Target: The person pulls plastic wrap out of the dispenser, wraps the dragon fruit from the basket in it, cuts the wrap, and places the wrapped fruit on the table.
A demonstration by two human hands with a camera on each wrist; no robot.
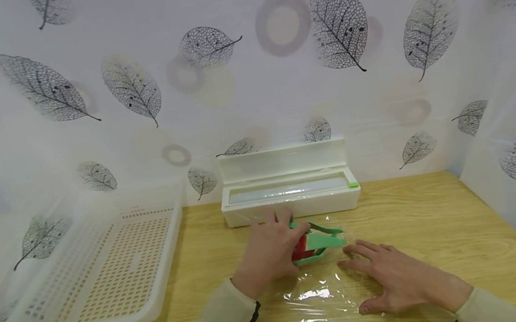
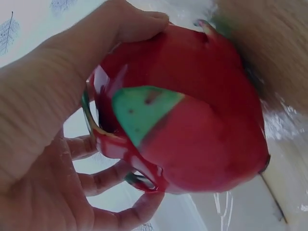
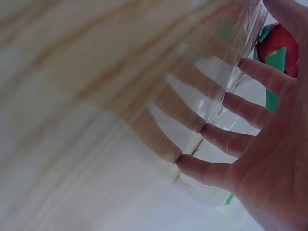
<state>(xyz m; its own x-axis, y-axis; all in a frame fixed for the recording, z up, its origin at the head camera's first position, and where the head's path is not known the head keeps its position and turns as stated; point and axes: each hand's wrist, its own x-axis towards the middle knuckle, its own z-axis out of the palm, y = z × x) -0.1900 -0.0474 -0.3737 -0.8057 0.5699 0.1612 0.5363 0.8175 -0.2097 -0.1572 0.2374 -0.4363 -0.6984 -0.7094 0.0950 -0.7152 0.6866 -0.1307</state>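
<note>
A red dragon fruit (image 1: 314,244) with green scales lies on a sheet of clear cling film (image 1: 321,297) spread over the wooden table (image 1: 437,225). My left hand (image 1: 286,237) grips the fruit from its left side. The left wrist view shows the thumb over the top of the dragon fruit (image 2: 192,120) and the fingers (image 2: 139,207) curled under it. My right hand (image 1: 385,274) lies flat, palm down, on the film just right of the fruit. In the right wrist view its spread fingers (image 3: 240,139) press the cling film (image 3: 231,82), with the dragon fruit (image 3: 276,45) beyond.
A white cling film dispenser box (image 1: 289,184) stands with its lid up behind the fruit, against the leaf-patterned wall. A white perforated basket (image 1: 102,263) sits at the table's left. Bare wood lies to the right of my hands.
</note>
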